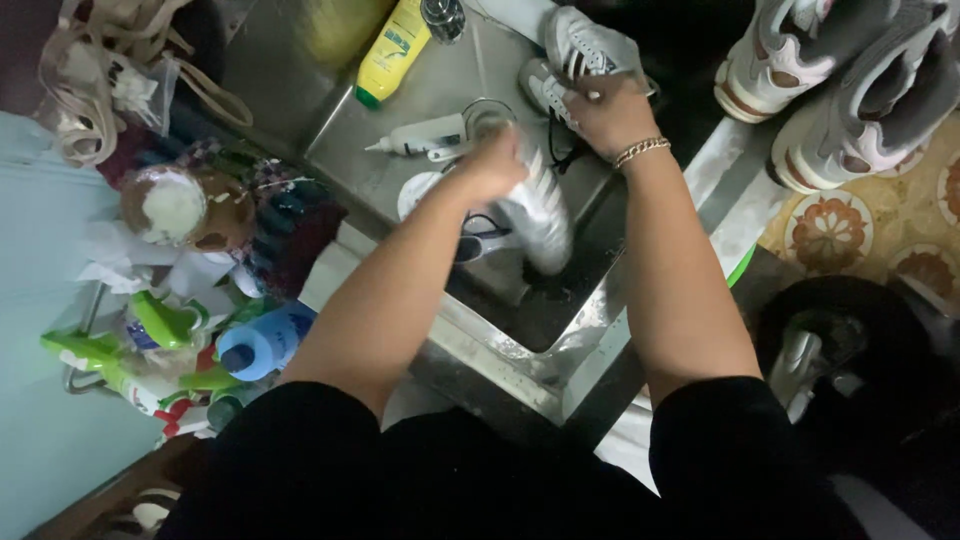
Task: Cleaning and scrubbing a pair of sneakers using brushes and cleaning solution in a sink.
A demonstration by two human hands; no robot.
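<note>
- Left hand (492,165) over the middle of the steel sink (585,325), closed around a blurred pale thing — a brush or cloth, cannot tell which.
- Right hand (608,112), bracelet at the wrist, clamped on a white striped sneaker (580,50) at the sink's far edge.
- Yellow bottle (393,50) lying on the counter's far side; small white squeeze bottle (420,137) just beside the left hand.
- Blue bottle (262,342) and green spray bottles (160,322) crowded off the counter's left edge.
- Another pair of sneakers (840,90) — pale, on the floor at right.
</note>
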